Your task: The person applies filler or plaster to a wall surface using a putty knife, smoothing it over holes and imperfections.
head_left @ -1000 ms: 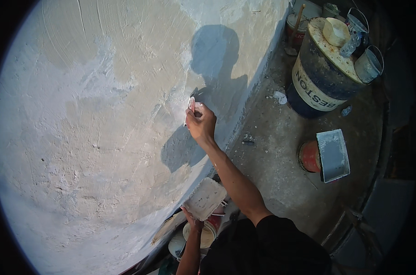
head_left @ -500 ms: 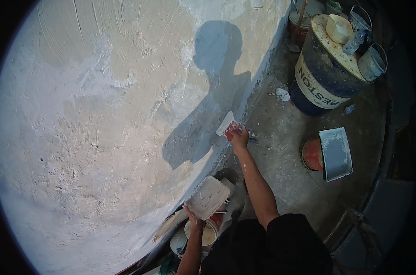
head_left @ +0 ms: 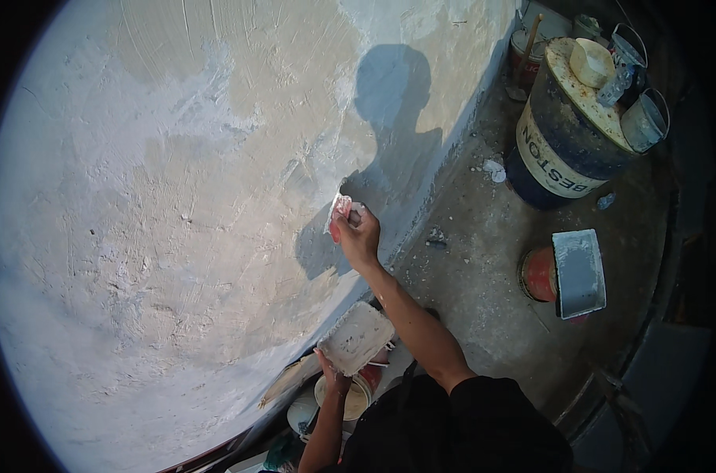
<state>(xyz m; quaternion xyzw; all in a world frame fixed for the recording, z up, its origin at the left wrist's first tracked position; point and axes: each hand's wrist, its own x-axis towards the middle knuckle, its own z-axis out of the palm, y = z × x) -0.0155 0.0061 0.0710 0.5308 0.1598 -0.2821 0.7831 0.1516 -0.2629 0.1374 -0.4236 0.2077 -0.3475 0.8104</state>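
Observation:
My right hand [head_left: 362, 236] is closed around the red handle of a putty knife [head_left: 340, 218], its blade against or very near the wall [head_left: 184, 181]. Rough, patchy white and beige plaster coats that wall. Lower down, my left hand [head_left: 335, 380] grips the edge of a shallow rectangular tray [head_left: 373, 354], held tilted beside the wall's base. Whitish residue smears the tray's inside. My shadow falls on the plaster around the knife.
A dark blue drum [head_left: 559, 110] with a cream band stands far right, carrying a plastic tub [head_left: 591, 63] and a small metal pail [head_left: 644, 122]. Right of me, a grey rectangular tray [head_left: 580, 274] rests by a red bucket [head_left: 537, 274]. Another bucket [head_left: 356, 400] sits below my left-hand tray.
My right hand has moved left with the putty knife, from the wall's base up onto the plaster face. My left hand keeps the tray in nearly the same place.

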